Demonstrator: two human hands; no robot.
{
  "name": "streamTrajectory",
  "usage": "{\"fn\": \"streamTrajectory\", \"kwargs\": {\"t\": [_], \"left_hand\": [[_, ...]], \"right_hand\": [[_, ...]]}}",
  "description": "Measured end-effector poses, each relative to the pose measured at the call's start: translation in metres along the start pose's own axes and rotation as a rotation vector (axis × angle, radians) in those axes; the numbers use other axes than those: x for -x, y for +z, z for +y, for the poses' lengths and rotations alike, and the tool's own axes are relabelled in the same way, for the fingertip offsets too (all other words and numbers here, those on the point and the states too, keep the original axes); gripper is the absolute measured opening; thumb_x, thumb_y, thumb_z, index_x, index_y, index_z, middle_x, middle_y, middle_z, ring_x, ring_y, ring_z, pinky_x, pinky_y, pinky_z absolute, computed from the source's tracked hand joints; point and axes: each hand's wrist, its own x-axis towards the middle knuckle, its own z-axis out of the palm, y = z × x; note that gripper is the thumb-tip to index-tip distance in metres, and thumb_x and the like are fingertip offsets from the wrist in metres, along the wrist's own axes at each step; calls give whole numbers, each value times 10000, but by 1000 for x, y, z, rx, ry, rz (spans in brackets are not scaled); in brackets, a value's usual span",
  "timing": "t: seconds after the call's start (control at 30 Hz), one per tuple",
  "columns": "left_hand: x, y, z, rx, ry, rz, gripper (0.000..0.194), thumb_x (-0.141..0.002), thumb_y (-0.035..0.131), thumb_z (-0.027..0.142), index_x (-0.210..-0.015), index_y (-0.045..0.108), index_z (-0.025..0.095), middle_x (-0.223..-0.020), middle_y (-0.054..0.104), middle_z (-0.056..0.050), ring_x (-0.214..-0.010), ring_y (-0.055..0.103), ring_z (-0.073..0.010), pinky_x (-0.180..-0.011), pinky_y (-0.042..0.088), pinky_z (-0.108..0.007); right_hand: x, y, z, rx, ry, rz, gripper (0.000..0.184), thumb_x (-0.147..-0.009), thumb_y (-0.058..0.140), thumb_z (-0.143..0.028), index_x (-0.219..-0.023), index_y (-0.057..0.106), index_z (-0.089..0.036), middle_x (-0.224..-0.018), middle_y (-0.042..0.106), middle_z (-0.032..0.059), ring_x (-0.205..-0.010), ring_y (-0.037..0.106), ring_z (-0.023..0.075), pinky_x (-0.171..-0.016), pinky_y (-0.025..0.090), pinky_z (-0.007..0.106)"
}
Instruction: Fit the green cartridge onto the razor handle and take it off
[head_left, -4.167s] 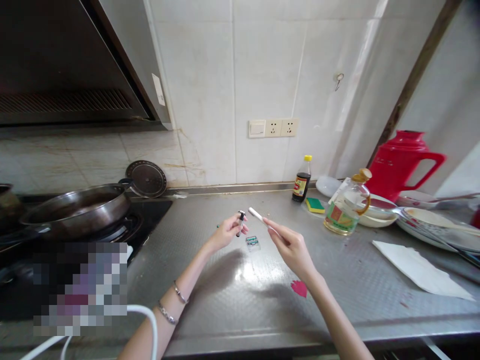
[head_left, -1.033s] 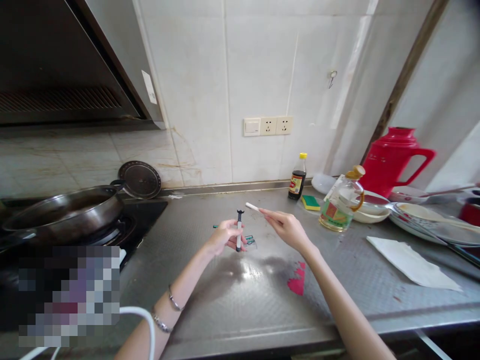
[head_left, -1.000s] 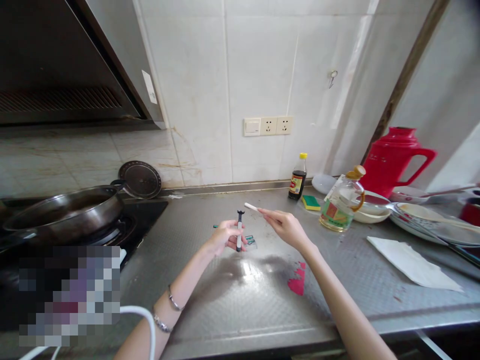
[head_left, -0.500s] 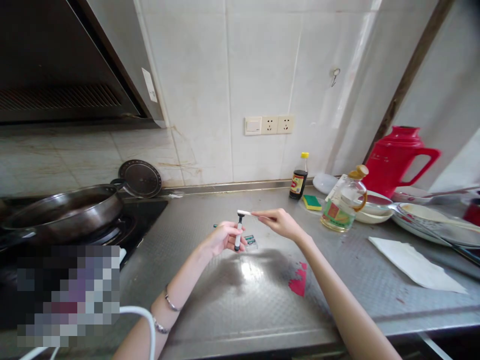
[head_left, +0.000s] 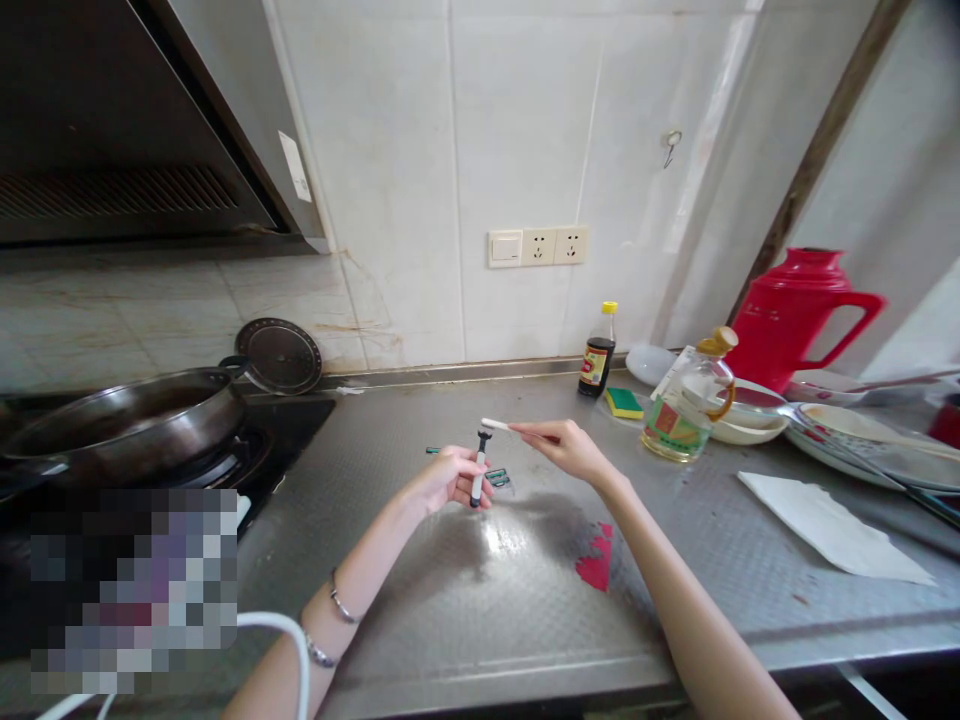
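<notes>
My left hand (head_left: 448,478) is closed round a small black-and-white razor handle (head_left: 478,468), held upright with its forked black top upward. My right hand (head_left: 568,449) pinches a slim white piece (head_left: 496,425) and holds its tip just above the top of the handle; whether they touch I cannot tell. Both hands hover over the steel counter (head_left: 525,600). A small clear pack with green blade cartridges (head_left: 498,479) lies on the counter just behind the left hand. A thin green piece (head_left: 433,450) lies to its left.
A wok (head_left: 120,425) sits on the stove at left, with a round lid (head_left: 280,355) against the wall. At right stand a sauce bottle (head_left: 598,352), a sponge (head_left: 624,403), an oil bottle (head_left: 686,412), a red jug (head_left: 796,317), plates (head_left: 855,440) and a paper sheet (head_left: 825,525). A red scrap (head_left: 597,562) lies on the counter.
My right hand has moved left and brought the white piece down to the top of the razor handle. The left hand has kept the handle upright in nearly the same spot.
</notes>
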Motion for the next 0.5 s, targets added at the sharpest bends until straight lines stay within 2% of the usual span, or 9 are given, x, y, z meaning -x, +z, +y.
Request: {"fn": "streamTrajectory", "kwargs": {"t": [0.2,0.37,0.5], "left_hand": [[0,1,1,-20,-2,0,234,-686,591,187,-893,512,110,-631,662,-81,-499,634,-178,-469,484,-259],[2,0,3,-9,40,3,256,-679,597,184,-906,500,115,-635,666,-82,-498,634,-178,-466,489,-259],[2,-2,4,-2,60,14,293,-674,622,202,-922,489,121,-632,667,-81,-497,637,-182,-466,489,-258]], "right_hand": [[0,2,-2,28,23,-1,323,-846,478,-368,-1126,623,-298,-955,708,13,-781,637,180,-615,452,230],[2,2,-1,-29,0,-10,342,-851,472,-365,-1130,628,-243,-959,707,43,-779,633,188,-628,463,240],[3,0,2,-46,22,20,332,-854,464,-370,-1125,627,-267,-1012,692,24,-842,634,203,-655,473,256]]}}
